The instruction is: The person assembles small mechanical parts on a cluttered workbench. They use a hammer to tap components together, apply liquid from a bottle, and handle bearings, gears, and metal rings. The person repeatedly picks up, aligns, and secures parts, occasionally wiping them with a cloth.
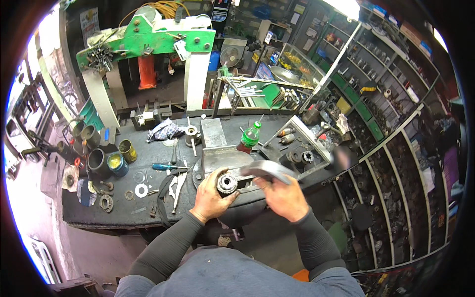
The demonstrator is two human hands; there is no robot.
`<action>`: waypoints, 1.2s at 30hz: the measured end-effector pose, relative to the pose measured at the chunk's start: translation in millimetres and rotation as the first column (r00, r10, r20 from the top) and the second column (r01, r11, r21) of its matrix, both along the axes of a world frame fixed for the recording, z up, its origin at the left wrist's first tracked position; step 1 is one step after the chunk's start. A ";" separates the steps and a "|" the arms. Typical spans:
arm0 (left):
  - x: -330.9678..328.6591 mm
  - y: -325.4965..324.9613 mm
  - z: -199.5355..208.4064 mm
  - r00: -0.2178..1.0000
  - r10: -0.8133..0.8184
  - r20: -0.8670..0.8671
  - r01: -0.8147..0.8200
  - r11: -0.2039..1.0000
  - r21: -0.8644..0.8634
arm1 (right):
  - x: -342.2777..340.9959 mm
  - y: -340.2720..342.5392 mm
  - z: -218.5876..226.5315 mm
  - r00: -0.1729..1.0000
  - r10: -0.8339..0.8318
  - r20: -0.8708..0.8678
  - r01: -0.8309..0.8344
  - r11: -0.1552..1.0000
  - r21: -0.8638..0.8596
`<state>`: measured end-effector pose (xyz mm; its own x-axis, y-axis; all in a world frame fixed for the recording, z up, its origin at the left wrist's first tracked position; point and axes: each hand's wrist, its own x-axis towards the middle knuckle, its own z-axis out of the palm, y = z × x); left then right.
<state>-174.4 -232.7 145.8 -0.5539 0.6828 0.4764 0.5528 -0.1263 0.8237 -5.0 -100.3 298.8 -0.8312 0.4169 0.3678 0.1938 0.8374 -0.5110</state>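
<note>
In front of the bottle [251,134], our left hand [209,197] wrapped fingers round a gear [227,184]; our right hand [286,199] clamped fingers on a curved grey piece [269,170].

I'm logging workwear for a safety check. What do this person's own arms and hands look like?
The left hand and right hand are both ungloved. A close-fitting dark grey left sleeve and a matching right sleeve cover the forearms to about the wrists. Higher up, a blue-grey shirt shows its short sleeves.

Workshop, green press [166,44], parts shelves [387,141] (crammed)
</note>
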 end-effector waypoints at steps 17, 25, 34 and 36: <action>35.4 -116.9 3.6 0.108 -0.576 0.810 -0.409 0.717 0.565 | 78.9 168.6 -311.3 0.901 -0.401 0.166 0.409 0.912 -0.017; 95.9 -150.3 7.7 0.075 -0.554 0.829 -0.569 0.659 0.492 | 17.4 233.9 -348.2 0.904 -0.350 0.246 0.297 0.927 0.229; 98.3 -160.3 -14.7 0.197 -0.233 0.952 -0.646 0.699 0.305 | 34.0 241.8 -330.4 0.857 -0.378 0.352 0.262 0.906 0.334; 94.6 -157.7 -18.3 0.227 -0.191 0.955 -0.638 0.711 0.295 | 44.4 237.0 -320.1 0.873 -0.371 0.316 0.283 0.914 0.292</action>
<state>-79.9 -390.4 127.5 -0.9122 0.2692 -0.3089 -0.3993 -0.7530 0.5230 39.4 136.7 -21.3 -0.7540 0.6285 0.1907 0.6090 0.7778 -0.1553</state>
